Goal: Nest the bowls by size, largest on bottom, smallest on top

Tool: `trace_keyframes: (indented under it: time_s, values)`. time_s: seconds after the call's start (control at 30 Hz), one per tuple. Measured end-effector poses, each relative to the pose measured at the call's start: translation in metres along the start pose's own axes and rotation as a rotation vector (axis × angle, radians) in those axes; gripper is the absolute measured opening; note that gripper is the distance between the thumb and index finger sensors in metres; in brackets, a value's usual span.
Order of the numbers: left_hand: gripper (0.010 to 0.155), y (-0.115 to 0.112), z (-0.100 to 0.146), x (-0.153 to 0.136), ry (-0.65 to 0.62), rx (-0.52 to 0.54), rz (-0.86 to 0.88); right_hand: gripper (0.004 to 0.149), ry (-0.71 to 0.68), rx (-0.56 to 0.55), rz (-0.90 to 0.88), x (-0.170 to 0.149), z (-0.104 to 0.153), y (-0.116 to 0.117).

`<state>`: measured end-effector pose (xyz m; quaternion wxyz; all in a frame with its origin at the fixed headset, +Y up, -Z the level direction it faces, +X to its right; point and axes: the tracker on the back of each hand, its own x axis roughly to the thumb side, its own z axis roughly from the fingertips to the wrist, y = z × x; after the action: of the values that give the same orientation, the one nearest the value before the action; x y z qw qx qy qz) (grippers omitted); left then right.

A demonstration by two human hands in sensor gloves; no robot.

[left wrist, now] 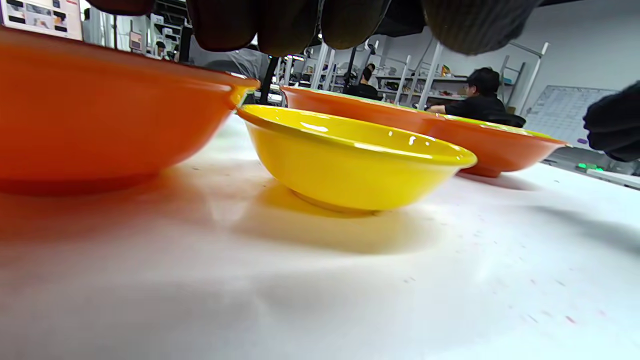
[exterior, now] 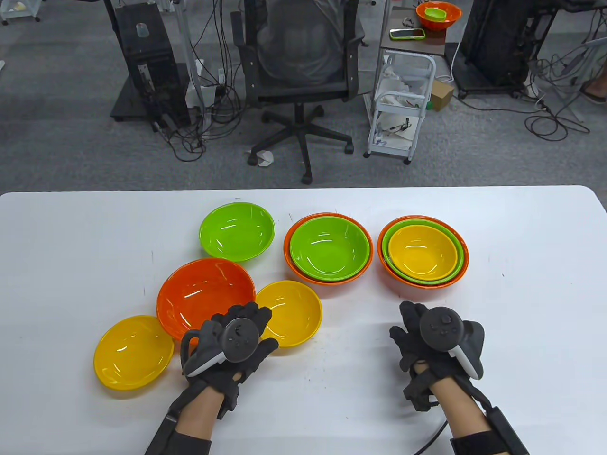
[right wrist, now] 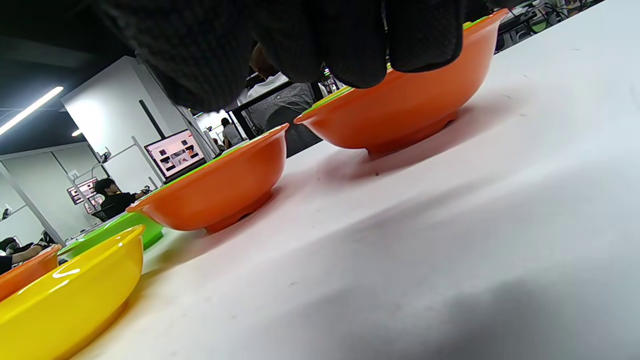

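Three orange bowls [exterior: 205, 294], three green bowls [exterior: 236, 231], three yellow bowls [exterior: 133, 352]

Left hand [exterior: 232, 343], right hand [exterior: 434, 346]: black mesh sensor gloves, bare forearm skin, dark wrist straps. Round dark-grey trackers with white handles on each back. Black cable beside right forearm.

Bowls on table: three orange [exterior: 206, 291], three green [exterior: 237, 231], three yellow [exterior: 134, 353] (nine).
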<state>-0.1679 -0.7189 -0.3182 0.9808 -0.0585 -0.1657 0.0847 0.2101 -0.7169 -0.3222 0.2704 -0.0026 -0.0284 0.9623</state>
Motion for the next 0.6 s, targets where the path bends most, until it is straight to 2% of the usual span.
trace_keyframes:
  time_s: [0.27,0.6]
  values:
    - [0.072,-0.009,-0.009,0.018,-0.034,-0.052,-0.089,0.065,0.024,-0.016,-0.028,-0.01,-0.001,-0.009]
    - [0.073,-0.016,-0.022,0.026,-0.017,-0.129,-0.157,0.065,0.019,-0.009,-0.022,-0.008,-0.001,-0.007]
